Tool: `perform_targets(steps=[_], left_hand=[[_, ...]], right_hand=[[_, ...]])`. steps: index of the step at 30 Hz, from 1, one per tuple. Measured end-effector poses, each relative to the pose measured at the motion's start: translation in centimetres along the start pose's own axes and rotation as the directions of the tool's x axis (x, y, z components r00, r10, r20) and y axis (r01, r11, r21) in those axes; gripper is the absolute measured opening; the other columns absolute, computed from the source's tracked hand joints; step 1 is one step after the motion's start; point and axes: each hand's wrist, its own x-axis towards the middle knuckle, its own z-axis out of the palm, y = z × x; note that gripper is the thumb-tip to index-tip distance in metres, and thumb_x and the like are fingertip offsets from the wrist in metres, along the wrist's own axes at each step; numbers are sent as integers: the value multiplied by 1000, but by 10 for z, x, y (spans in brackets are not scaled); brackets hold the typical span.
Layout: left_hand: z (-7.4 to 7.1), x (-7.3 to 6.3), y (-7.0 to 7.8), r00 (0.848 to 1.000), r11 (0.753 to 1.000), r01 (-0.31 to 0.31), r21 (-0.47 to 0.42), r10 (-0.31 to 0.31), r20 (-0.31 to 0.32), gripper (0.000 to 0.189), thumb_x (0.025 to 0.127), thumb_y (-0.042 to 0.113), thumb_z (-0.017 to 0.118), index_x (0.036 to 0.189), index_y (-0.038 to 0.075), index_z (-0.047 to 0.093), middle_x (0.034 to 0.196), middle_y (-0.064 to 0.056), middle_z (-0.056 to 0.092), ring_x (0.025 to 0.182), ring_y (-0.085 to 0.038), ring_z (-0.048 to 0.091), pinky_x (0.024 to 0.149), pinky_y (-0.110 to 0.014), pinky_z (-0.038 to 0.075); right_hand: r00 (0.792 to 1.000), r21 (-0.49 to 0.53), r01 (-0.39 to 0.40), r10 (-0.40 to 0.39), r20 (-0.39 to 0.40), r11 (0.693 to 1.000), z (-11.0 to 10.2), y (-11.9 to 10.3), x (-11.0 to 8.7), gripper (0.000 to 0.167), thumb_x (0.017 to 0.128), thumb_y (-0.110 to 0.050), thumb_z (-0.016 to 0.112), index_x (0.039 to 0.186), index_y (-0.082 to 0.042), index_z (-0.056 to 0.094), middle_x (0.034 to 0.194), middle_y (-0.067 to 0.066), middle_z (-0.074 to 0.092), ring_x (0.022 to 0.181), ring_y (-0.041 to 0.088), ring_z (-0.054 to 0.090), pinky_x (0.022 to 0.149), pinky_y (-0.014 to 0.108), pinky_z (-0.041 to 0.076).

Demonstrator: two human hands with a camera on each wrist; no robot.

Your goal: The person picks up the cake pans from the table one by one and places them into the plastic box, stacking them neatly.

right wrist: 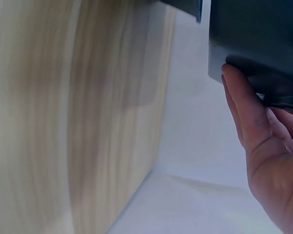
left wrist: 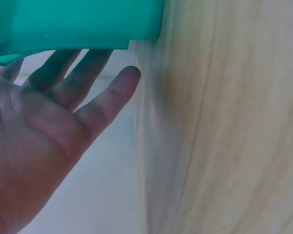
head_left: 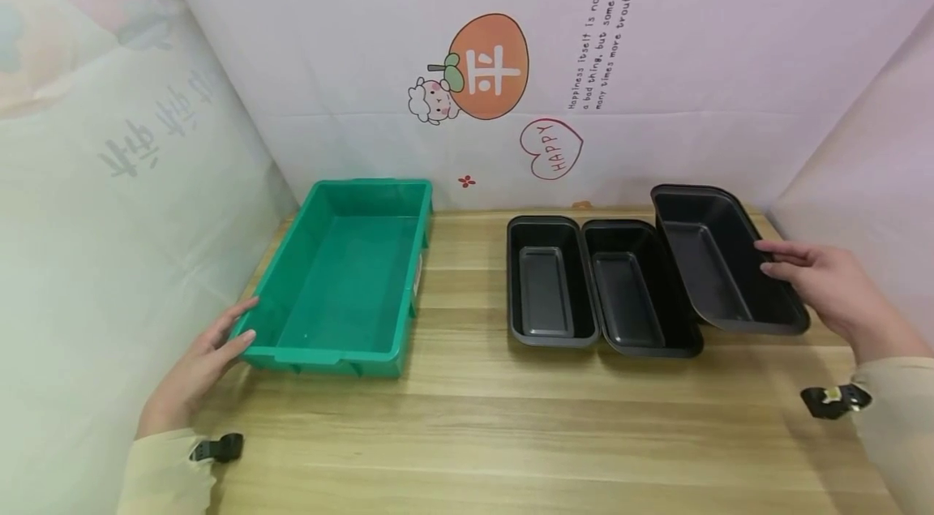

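Observation:
A green plastic tray (head_left: pixel 343 280) lies on the left of the table. My left hand (head_left: pixel 200 361) is at its near left corner, and the fingers (left wrist: pixel 95 109) stretch straight along the outside of the tray wall in the left wrist view. On the right, my right hand (head_left: pixel 832 284) grips the right rim of a black loaf pan (head_left: pixel 718 263). That pan is tilted and raised off the table; the right wrist view shows a gap under the pan (right wrist: pixel 259 44). Two more black loaf pans stand side by side to its left, the middle pan (head_left: pixel 631 300) and the left pan (head_left: pixel 547 292).
The wooden table (head_left: pixel 511 426) stretches in front of the tray and pans. A printed white cloth (head_left: pixel 350 134) hangs behind it, with further cloth on the left and right sides. Each wrist bears a small black device.

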Motion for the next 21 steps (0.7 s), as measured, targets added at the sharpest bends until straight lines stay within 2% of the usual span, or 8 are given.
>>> perform_targets(steps=[5, 10, 13, 21], left_hand=[[1, -1, -2, 1000, 1000, 5, -8, -5, -4, 59, 106, 27, 45, 159, 30, 17, 163, -11, -10, 143, -44, -13, 101, -76, 7], [1, 1, -1, 1000, 1000, 2, -13, -2, -12, 59, 107, 26, 45, 159, 28, 18, 164, -11, -8, 144, -43, -12, 102, -75, 8], [2, 2, -1, 1000, 1000, 3, -14, -3, -12, 59, 106, 25, 45, 159, 28, 17, 163, -12, -7, 144, -43, -12, 103, -74, 8], [3, -1, -4, 999, 1000, -24, 8, 24, -27, 59, 107, 23, 44, 159, 28, 17, 164, -11, -4, 144, -44, -9, 106, -69, 11]], right_hand=[[1000, 160, 22, -22, -4, 987, 9, -13, 2, 29, 97, -14, 64, 126, -18, 66, 102, -32, 59, 92, -14, 49, 69, 9, 43], [999, 236, 34, -35, 3, 971, 16, -23, 0, 28, 96, -9, 63, 118, -27, 67, 101, -30, 62, 89, -13, 54, 66, 11, 45], [999, 228, 40, -41, -2, 973, 20, -28, -1, 28, 96, -8, 63, 120, -23, 66, 101, -30, 62, 89, -13, 54, 66, 11, 46], [999, 157, 44, -42, -18, 987, 38, -41, 6, 42, 98, -14, 61, 136, 3, 53, 101, -31, 57, 90, -14, 53, 70, 11, 46]])
